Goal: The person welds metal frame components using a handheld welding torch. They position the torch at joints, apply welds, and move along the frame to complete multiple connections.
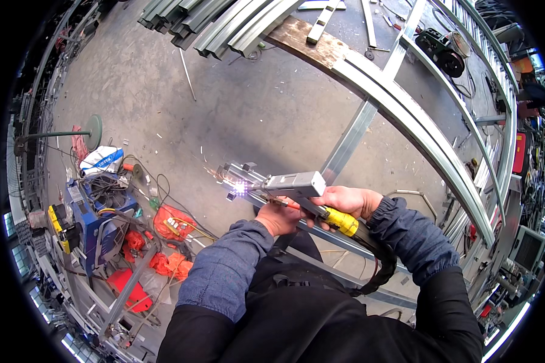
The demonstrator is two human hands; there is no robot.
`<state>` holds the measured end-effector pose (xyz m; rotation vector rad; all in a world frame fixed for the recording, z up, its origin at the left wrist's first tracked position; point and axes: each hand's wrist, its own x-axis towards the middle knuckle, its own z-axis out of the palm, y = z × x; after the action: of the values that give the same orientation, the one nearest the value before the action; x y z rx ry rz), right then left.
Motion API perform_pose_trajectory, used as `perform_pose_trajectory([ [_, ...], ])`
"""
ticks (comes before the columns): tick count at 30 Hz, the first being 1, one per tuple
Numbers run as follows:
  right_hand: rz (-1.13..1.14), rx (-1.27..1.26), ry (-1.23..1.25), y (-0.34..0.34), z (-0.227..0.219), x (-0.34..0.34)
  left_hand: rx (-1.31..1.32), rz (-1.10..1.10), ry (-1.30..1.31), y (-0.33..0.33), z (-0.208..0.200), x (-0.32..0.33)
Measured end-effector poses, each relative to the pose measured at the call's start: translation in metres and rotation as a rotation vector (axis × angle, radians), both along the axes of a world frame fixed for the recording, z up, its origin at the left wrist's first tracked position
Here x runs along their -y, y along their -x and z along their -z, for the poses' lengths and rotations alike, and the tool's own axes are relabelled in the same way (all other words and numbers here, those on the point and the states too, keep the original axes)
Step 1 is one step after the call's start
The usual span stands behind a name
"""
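Note:
A grey handheld welding gun [298,183] points left, with its tip against a short metal piece [253,175]. A bright white-violet glow and sparks show at that contact. My right hand [350,201] is wrapped round the gun's handle, just above the yellow-wrapped start [343,222] of a thick black cable. Below the gun body, close to the metal piece, is my left hand [277,219]. Its fingers are curled, and a thin orange strip shows beside them; what they grip is partly hidden by the gun. The glow blurs the metal piece's details.
Metal rails [351,136] and a long curved metal frame [433,136] stretch across the right side. Steel profiles [224,27] are stacked at the top. On the left, a blue machine [97,227] stands among cables and orange plastic bags [171,224].

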<state>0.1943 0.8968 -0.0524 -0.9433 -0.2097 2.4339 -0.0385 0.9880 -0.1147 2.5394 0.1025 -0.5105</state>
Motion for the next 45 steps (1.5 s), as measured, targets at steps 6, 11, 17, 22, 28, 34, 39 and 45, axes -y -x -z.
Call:
perform_pose_trajectory([
  [6,0.006,-0.001,-0.013,0.000,-0.001,0.001,0.009,-0.021,0.020,0.002,0.002,0.000],
  [11,0.004,-0.006,-0.028,-0.001,-0.001,0.004,0.073,-0.022,-0.002,0.005,0.005,0.001],
  [17,-0.024,-0.015,-0.021,-0.004,0.003,0.006,0.191,-0.096,0.054,0.008,0.012,0.002],
  [22,-0.024,-0.016,-0.021,-0.004,0.004,0.008,0.243,-0.107,0.049,0.010,0.016,0.003],
  [28,-0.023,-0.017,-0.017,-0.003,0.009,0.011,0.386,-0.107,0.039,0.016,0.032,0.006],
  [34,-0.018,0.001,-0.036,-0.003,0.004,0.010,0.434,-0.073,-0.025,0.016,0.040,0.008],
  [39,-0.028,0.016,-0.032,-0.005,-0.004,0.012,0.395,0.024,-0.045,0.016,0.035,0.002],
  [45,0.030,-0.012,-0.035,-0.011,-0.017,0.008,0.483,-0.001,-0.093,0.014,0.022,-0.003],
])
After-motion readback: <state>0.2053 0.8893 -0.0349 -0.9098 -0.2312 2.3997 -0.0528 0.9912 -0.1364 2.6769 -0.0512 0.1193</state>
